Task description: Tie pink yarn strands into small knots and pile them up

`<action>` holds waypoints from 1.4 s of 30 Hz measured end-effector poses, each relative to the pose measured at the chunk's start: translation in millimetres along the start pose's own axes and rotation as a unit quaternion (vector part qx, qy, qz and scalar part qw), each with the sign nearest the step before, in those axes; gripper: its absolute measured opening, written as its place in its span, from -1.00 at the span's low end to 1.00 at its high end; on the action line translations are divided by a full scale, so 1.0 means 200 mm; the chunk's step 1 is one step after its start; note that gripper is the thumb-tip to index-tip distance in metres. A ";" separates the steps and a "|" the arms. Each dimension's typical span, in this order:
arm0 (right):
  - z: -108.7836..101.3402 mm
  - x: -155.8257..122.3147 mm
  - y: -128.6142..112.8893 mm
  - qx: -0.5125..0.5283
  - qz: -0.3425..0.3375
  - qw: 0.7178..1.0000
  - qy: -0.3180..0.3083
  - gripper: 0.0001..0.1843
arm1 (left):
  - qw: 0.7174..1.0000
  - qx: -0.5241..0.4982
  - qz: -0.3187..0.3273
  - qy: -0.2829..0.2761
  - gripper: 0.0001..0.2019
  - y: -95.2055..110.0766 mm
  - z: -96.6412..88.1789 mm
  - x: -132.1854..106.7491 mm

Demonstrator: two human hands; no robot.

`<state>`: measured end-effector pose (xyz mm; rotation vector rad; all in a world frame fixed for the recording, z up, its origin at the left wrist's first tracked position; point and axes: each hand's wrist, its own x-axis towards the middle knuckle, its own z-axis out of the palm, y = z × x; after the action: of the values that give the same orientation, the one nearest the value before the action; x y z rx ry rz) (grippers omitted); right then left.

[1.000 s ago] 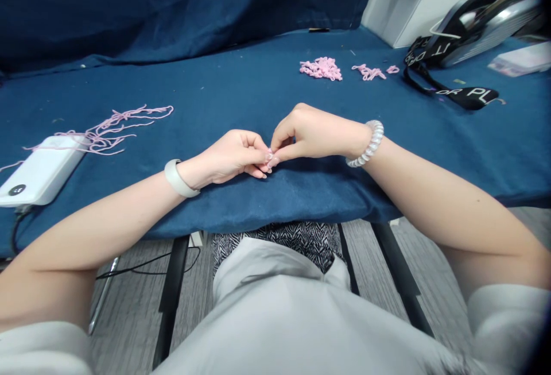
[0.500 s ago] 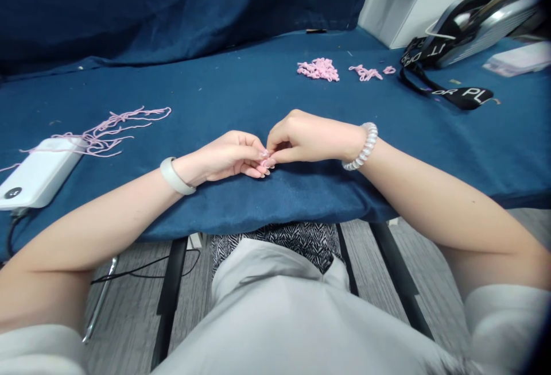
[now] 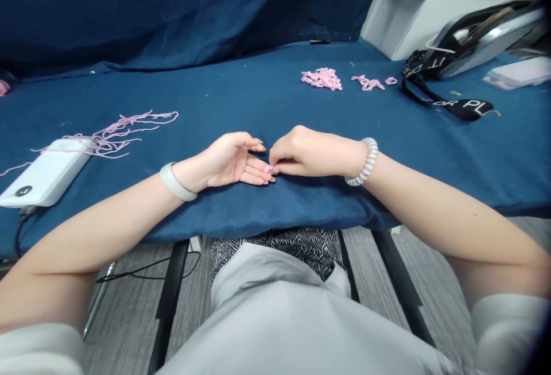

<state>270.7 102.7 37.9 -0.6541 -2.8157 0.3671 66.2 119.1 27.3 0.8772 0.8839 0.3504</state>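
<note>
My left hand [image 3: 241, 159] is turned palm up above the front of the table, its thumb lifted away from the extended fingers. My right hand [image 3: 316, 151] reaches in from the other side with thumb and forefinger pinched together. Between those fingertips is a small pink yarn loop [image 3: 269, 169], which rests against the tips of my left fingers. Its exact shape is mostly hidden. Beyond my hands lie a pile of small pink yarn loops [image 3: 322, 78] and a smaller cluster of them [image 3: 368, 82]. Loose pink strands of yarn [image 3: 123, 131] spread out to the left.
A white power bank [image 3: 47, 174] with a black cable stands at the left, under some strands. At the right are a black strap with white letters [image 3: 467, 106], a silver-and-black device [image 3: 482, 36], white boxes [image 3: 404, 19] and a flat clear case [image 3: 519, 72]. Blue cloth [image 3: 224, 96] covers the table.
My left thumb has come away from the fingertips and the left hand has opened. My right hand keeps its pinch. The view has tilted slightly upward.
</note>
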 end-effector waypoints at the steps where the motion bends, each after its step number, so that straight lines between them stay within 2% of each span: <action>1: 0.00 0.00 0.00 0.006 -0.004 1.000 -0.002 -0.76 | 1.000 0.002 -0.008 0.007 -0.80 0.00 0.01 0.00; 5: 0.00 0.01 0.01 0.015 -0.018 1.000 -0.006 -0.77 | 0.999 0.007 -0.028 0.032 -0.82 0.00 0.02 0.00; 8: 0.01 0.02 0.01 0.027 -0.024 0.999 -0.002 -0.78 | 0.999 0.010 -0.034 0.021 -0.81 0.00 0.02 0.01; 11: 0.03 0.02 0.02 0.066 -0.012 0.997 0.027 -0.83 | 0.999 0.020 -0.030 0.010 -0.81 0.00 0.02 0.01; 13: 0.04 0.01 0.03 0.107 0.008 0.993 0.056 -0.85 | 0.998 0.045 0.012 0.053 -0.87 0.01 0.03 0.00; 16: 0.06 0.01 0.04 0.193 0.053 0.976 0.083 -0.84 | 0.974 0.112 0.111 0.162 -0.88 0.02 0.05 -0.01; 18: 0.06 0.02 0.05 0.260 0.085 0.957 0.097 -0.82 | 0.954 0.178 0.155 0.186 -0.86 0.02 0.04 -0.02; 22: 0.04 0.02 0.05 0.337 0.117 0.925 0.131 -0.78 | 0.935 0.262 0.209 0.114 -0.78 -0.01 0.01 -0.01; 26: 0.03 0.01 0.05 0.354 0.121 0.914 0.157 -0.74 | 0.937 0.227 0.256 0.070 -0.75 -0.05 -0.01 0.01; 30: 0.04 0.01 0.05 0.357 0.119 0.910 0.174 -0.76 | 0.928 0.219 0.290 0.080 -0.75 -0.07 -0.02 0.02; 36: 0.05 0.01 0.05 0.349 0.111 0.913 0.183 -0.84 | 0.901 0.240 0.338 0.127 -0.76 -0.08 -0.01 0.02; 42: 0.07 0.02 0.06 0.338 0.107 0.912 0.204 -0.82 | 0.882 0.263 0.359 0.153 -0.75 -0.08 0.00 0.00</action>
<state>268.9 112.6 22.4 -0.7555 -2.0263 1.0439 64.2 109.6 14.8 1.6956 0.9335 0.9409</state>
